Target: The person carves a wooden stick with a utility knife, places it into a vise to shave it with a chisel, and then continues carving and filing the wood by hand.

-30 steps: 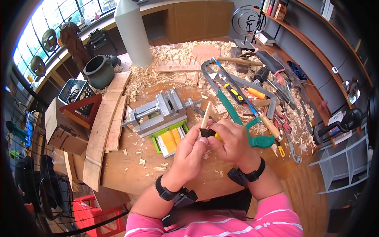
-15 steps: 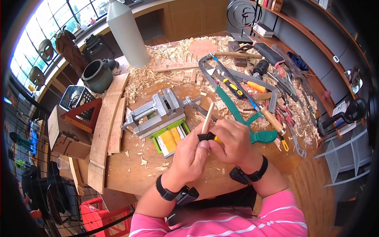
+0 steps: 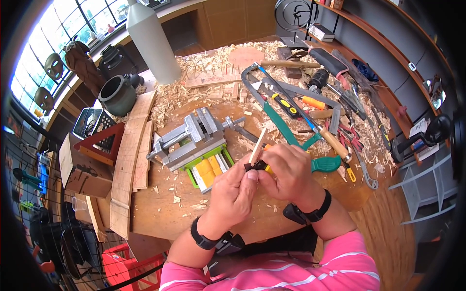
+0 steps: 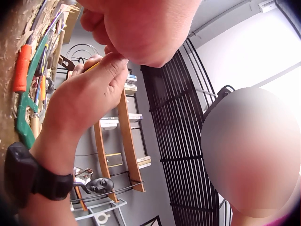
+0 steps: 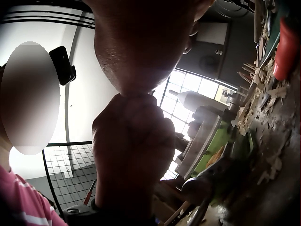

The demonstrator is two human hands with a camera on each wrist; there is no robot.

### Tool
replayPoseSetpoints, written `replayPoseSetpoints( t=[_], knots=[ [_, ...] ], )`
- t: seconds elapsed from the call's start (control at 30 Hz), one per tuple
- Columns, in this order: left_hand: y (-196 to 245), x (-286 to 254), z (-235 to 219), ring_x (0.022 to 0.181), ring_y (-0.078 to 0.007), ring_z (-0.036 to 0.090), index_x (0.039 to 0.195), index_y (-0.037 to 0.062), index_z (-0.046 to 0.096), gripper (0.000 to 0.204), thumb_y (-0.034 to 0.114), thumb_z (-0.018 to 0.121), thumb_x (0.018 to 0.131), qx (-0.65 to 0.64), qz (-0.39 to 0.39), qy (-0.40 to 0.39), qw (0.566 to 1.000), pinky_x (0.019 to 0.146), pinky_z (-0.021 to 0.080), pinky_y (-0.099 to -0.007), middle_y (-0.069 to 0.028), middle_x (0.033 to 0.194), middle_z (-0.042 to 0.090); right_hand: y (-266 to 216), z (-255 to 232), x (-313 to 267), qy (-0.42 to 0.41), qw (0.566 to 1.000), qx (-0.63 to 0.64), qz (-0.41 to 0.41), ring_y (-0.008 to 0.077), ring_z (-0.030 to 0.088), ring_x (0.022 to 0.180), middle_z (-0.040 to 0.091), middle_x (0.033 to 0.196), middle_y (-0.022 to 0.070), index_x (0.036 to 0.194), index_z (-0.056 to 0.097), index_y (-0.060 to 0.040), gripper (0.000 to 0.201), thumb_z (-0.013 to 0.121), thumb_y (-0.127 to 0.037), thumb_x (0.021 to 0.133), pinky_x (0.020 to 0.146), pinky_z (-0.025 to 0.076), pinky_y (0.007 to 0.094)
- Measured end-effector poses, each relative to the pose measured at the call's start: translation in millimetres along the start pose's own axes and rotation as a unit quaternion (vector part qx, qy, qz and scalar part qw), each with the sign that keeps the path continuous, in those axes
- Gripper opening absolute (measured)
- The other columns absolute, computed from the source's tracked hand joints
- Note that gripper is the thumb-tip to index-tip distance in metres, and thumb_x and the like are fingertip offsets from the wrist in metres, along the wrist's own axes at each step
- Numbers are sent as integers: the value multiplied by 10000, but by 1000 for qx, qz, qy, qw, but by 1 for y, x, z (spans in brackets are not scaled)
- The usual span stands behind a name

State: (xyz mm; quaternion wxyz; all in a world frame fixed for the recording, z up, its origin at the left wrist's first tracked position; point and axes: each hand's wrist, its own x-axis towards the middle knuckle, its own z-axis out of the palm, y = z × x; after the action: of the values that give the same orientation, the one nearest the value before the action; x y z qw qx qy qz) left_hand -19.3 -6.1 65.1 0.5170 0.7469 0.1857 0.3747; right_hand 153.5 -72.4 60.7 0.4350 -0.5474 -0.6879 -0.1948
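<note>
In the head view a slim pale wood strip (image 3: 258, 146) points up and away from the left hand (image 3: 235, 191), whose fingers grip its lower end. The right hand (image 3: 286, 170) holds a small knife-like tool with a black and yellow body (image 3: 261, 166) against the strip's lower part. The two hands touch, and the left thumb lies by the tool's dark end. In the left wrist view the right hand (image 4: 89, 94) is seen from the side with a bit of yellow between its fingers. Dim light in the right wrist view hides what the left hand (image 5: 134, 136) grips.
A metal vise (image 3: 194, 138) stands left of the hands, with a green tray (image 3: 209, 169) beside it. To the right lie a green-handled saw (image 3: 326, 164), a wooden-handled saw (image 3: 335, 144) and several tools. Wood shavings (image 3: 170, 104) cover the back; long boards (image 3: 131, 165) lie left.
The strip has tilted more to the right, and the dark tool has turned and shifted slightly at its base. Both hands keep their grip. The head view has shifted a little.
</note>
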Motion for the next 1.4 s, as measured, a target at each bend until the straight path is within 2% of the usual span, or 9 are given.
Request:
replayPoseSetpoints(
  t=[0.23,0.37,0.6,0.7,0.8,0.87,0.93,1.0,1.4],
  knots=[
    [10,-2,1,703,-37,499,1390,-37,653,370,198,575,1114,-68,-88,11,994,640,417,-210,62,859,619,3,-1,3,13,1000,-5,-5,286,678,737,660,898,78,1037,694,-84,234,725,-306,969,611,515,398],
    [15,-12,5,720,-48,502,1346,-29,681,344,198,613,1097,30,-53,-65,996,660,425,-226,46,867,615,31,-14,9,93,990,-47,91,327,677,736,667,893,117,1077,684,-53,221,722,-251,986,618,519,415],
    [-4,3,2,717,-71,429,1567,-32,443,590,294,465,1076,-145,-150,-74,975,627,332,-232,30,825,471,46,-3,-6,76,944,81,310,397,679,804,679,909,195,1128,646,13,316,628,-297,1073,722,529,420],
    [-9,2,7,747,-63,450,1625,-16,372,606,179,468,1060,-232,-136,-72,960,639,367,-225,8,902,510,51,2,-10,65,926,101,358,351,687,816,688,916,190,1137,644,9,342,638,-326,1071,743,531,406],
    [-13,1,8,760,-59,474,1662,10,318,619,86,470,1067,-74,-83,-79,991,665,420,-213,1,972,537,44,1,-9,53,916,149,369,300,691,843,699,928,177,1148,637,5,383,640,-370,1072,766,529,399],
    [-11,1,10,931,-97,547,1639,-16,357,634,-40,531,1030,-108,-130,-58,984,844,495,-245,-39,1112,558,42,0,-8,44,926,178,331,41,494,774,577,882,-23,1193,624,-30,318,613,-335,1103,669,415,246],
    [-5,2,11,896,-82,543,1642,-23,344,629,-14,543,1045,-126,-142,-59,980,798,488,-232,-31,1102,562,41,0,-9,63,920,206,328,58,517,794,599,967,4,1216,608,-37,361,608,-381,1106,705,447,248],
    [-2,1,13,861,-67,540,1645,-29,331,627,12,555,1061,-144,-157,-59,975,752,481,-218,-22,1093,566,42,-6,-14,26,822,442,358,82,572,822,636,1046,29,1220,622,-33,415,588,-431,1104,740,494,252],
    [0,-2,14,741,-65,520,1683,41,276,643,93,517,1089,-197,-153,-75,966,644,459,-218,-2,962,582,24,-2,-7,-90,836,421,340,74,614,767,677,897,12,1114,661,-17,365,525,-355,1141,690,512,252]
  ],
)
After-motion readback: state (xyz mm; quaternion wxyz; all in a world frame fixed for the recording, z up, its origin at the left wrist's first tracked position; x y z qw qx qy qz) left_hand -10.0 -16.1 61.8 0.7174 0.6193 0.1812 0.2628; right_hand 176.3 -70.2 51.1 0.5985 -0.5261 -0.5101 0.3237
